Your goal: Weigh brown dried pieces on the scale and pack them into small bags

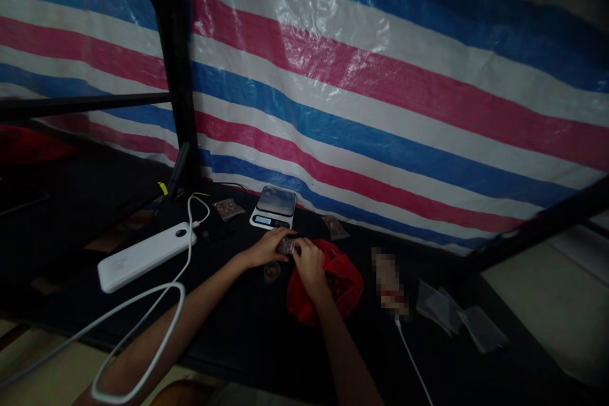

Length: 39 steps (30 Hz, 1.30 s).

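Observation:
My left hand [267, 248] and my right hand [310, 263] meet over the black table, fingers closed on a small clear plastic bag [286, 245]. Its contents are too dark to make out. Just below my left hand stands a small round cup [271, 271] with something brown inside. A red plastic bag [349, 285] lies open under my right wrist, dark bits showing in it. Behind my hands is a white digital scale [276, 203] with a lit display. Filled clear packets lie on both sides of it, one at left [228, 209] and one at right [335, 227].
A white power bank [143, 257] with a looping white cable [178, 311] lies at left. To the right are a blurred-out item [391, 285] on a cable and several flat clear bags [481, 328]. Striped sheeting [380, 108] and a black post [176, 63] rise behind.

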Tool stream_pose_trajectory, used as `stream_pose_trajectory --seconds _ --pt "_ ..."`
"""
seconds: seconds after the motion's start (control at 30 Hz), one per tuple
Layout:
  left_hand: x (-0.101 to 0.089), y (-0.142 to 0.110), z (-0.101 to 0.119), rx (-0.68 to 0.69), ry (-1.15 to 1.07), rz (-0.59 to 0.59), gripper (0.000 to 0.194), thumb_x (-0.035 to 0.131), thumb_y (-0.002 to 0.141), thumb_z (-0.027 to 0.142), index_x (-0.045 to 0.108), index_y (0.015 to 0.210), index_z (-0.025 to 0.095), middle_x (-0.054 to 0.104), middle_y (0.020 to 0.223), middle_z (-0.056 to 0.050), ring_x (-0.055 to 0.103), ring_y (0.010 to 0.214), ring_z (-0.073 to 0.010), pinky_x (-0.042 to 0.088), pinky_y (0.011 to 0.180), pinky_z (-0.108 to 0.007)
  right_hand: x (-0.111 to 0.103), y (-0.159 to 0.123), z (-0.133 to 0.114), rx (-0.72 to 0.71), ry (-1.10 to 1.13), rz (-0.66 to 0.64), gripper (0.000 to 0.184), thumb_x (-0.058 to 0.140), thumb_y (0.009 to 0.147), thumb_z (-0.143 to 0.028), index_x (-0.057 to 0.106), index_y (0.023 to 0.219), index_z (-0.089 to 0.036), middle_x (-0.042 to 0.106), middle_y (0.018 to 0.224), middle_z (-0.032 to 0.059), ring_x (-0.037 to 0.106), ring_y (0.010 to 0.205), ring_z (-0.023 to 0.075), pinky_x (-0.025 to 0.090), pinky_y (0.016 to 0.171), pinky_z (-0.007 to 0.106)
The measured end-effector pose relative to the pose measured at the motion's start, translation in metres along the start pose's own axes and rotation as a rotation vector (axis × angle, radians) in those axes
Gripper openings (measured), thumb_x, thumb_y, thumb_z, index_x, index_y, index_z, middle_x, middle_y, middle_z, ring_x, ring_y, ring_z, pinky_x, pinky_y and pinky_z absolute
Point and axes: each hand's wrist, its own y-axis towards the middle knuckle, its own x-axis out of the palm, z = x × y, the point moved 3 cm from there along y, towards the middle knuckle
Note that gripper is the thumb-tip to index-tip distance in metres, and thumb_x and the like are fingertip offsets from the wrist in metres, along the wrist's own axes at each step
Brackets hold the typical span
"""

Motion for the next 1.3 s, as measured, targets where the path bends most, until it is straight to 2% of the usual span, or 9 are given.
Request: stream_pose_trajectory --seconds 0.13,0.2,0.3,0.37,0.53,0.7,0.8,1.13,1.3 --pt "0.001 -0.001 0.001 -0.041 0.087 -0.008 0.062 0.068 0.064 0.028 0.039 0.119 0.023 0.047 0.116 -0.007 0.042 0.11 -0.0229 0.032 0.092 -0.037 -0.002 0.004 0.011 0.018 0.209 0.119 0.015 0.049 0.078 -0.02 0.062 0.084 -0.02 0.064 0.083 0.0028 0.058 0.074 0.0154 0.039 0.065 0.024" --pt "0.001 -0.001 0.002 -0.053 0.115 -0.008 0.058 0.065 0.068 0.031 0.039 0.12 0.023 0.046 0.117 -0.008 0.041 0.111 -0.0231 0.032 0.092 -0.037 0.0 0.007 0.016 0.012 0.338 0.136 0.014 0.05 0.077 -0.022 0.062 0.081 -0.019 0.065 0.081 0.0025 0.058 0.071 0.0152 0.04 0.064 0.024" --pt "0.0 -0.002 0.005 -0.062 0.152 -0.006 0.055 0.061 0.071 0.033 0.038 0.12 0.023 0.047 0.118 -0.007 0.04 0.112 -0.0231 0.031 0.092 -0.037 0.008 0.011 0.02 -0.062 0.512 0.035 0.011 0.053 0.074 -0.021 0.063 0.078 -0.018 0.066 0.079 0.002 0.059 0.071 0.0146 0.042 0.064 0.023" --pt "0.0 -0.002 0.006 -0.056 0.177 -0.007 0.051 0.06 0.072 0.034 0.04 0.118 0.024 0.047 0.117 -0.006 0.04 0.111 -0.0227 0.03 0.092 -0.037 0.013 0.012 0.02 -0.105 0.552 -0.029 0.01 0.053 0.073 -0.018 0.063 0.076 -0.018 0.066 0.079 0.0022 0.059 0.073 0.0146 0.042 0.067 0.024" --pt "0.0 -0.002 0.01 -0.042 0.221 -0.018 0.041 0.058 0.073 0.038 0.046 0.11 0.024 0.05 0.112 -0.004 0.041 0.107 -0.0216 0.032 0.089 -0.034 0.012 0.008 0.017 -0.115 0.333 0.018 0.009 0.055 0.074 -0.016 0.061 0.079 -0.02 0.064 0.085 0.0021 0.054 0.086 0.018 0.038 0.078 0.03" --pt "-0.001 -0.001 0.012 -0.045 0.262 -0.033 0.055 0.064 0.066 0.04 0.043 0.115 0.025 0.05 0.111 -0.004 0.041 0.106 -0.023 0.03 0.089 -0.036 0.007 0.004 0.009 -0.129 0.085 0.026 0.014 0.053 0.076 -0.014 0.056 0.088 -0.021 0.061 0.089 0.0026 0.048 0.089 0.0199 0.037 0.077 0.03" --pt "-0.003 -0.001 0.014 -0.046 0.275 -0.027 0.054 0.064 0.067 0.038 0.043 0.115 0.025 0.051 0.111 -0.004 0.042 0.105 -0.0225 0.03 0.088 -0.036 0.007 0.004 0.005 -0.148 -0.002 0.016 0.014 0.049 0.078 -0.014 0.054 0.089 -0.021 0.059 0.09 0.0025 0.048 0.09 0.0197 0.038 0.074 0.028" --pt "-0.004 -0.001 0.016 -0.045 0.294 -0.018 0.047 0.06 0.072 0.038 0.043 0.114 0.025 0.05 0.113 -0.004 0.041 0.106 -0.022 0.028 0.089 -0.035 0.012 0.004 0.007 -0.128 -0.109 -0.002 0.011 0.047 0.08 -0.015 0.052 0.087 -0.021 0.057 0.09 0.0019 0.047 0.091 0.0188 0.039 0.071 0.026" --pt "-0.004 -0.001 0.019 -0.042 0.303 -0.025 0.043 0.055 0.075 0.039 0.044 0.114 0.024 0.05 0.111 -0.004 0.042 0.104 -0.0219 0.03 0.087 -0.035 0.021 0.009 0.01 -0.091 -0.12 -0.059 0.013 0.048 0.077 -0.011 0.052 0.085 -0.02 0.058 0.092 0.0037 0.049 0.089 0.0194 0.039 0.069 0.027"
